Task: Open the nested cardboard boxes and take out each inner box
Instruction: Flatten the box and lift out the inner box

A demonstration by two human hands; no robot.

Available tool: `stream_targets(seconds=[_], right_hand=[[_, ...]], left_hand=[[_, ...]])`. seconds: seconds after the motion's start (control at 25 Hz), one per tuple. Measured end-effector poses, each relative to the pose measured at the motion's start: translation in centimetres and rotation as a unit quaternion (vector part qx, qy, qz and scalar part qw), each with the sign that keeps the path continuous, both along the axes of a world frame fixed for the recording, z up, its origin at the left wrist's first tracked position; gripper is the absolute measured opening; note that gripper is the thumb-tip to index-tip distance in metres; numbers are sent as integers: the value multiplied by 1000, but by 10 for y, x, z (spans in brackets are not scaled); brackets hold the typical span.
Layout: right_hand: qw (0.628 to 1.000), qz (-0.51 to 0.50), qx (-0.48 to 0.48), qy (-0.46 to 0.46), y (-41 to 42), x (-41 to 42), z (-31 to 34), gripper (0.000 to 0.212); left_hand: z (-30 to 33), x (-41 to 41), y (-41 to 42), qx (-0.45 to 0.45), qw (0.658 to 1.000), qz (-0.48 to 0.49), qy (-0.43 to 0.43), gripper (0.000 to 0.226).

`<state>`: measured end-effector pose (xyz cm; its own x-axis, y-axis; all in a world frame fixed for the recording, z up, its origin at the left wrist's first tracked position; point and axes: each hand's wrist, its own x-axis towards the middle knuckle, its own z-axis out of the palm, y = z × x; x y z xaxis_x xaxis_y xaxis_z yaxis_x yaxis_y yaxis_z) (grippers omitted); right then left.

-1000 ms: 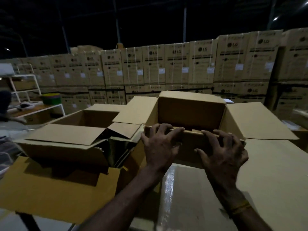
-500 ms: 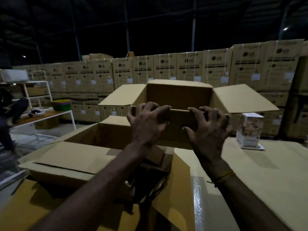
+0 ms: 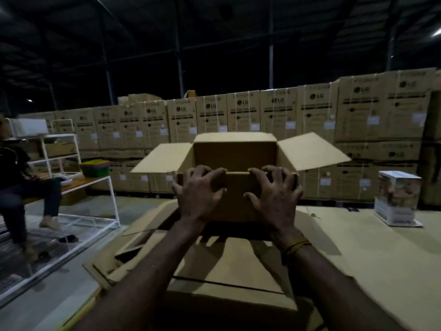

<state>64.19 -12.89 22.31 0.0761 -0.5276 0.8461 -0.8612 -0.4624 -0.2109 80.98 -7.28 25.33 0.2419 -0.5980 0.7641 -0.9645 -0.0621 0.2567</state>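
Both hands grip the near wall of the open box (image 3: 235, 161) — the left hand (image 3: 199, 195) and right hand (image 3: 274, 197) each have fingers hooked over its top edge and thumbs pressed on the outer face. The box is held up above a larger carton (image 3: 229, 271), flaps spread out to the sides. A small printed pack (image 3: 397, 198) stands to the right — well apart.

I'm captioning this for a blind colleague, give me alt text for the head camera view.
Both hands, left hand and right hand, grip the near rim of an open cardboard box held up above a larger opened box. Stacked printed cartons line the dim warehouse behind.
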Motion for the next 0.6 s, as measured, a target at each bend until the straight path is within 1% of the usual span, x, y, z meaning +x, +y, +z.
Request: stream_targets(seconds=[0.2, 0.32, 0.6], right_hand=[[999, -27, 33, 22, 4, 53, -13, 63], [997, -39, 63, 21, 6, 73, -11, 62], [990, -39, 130, 23, 8, 77, -19, 67]], left_hand=[[-24, 57, -9, 36, 998, -29, 33, 49], [-19, 80, -14, 44, 997, -43, 41, 48], [-18, 99, -13, 120, 989, -76, 34, 43]])
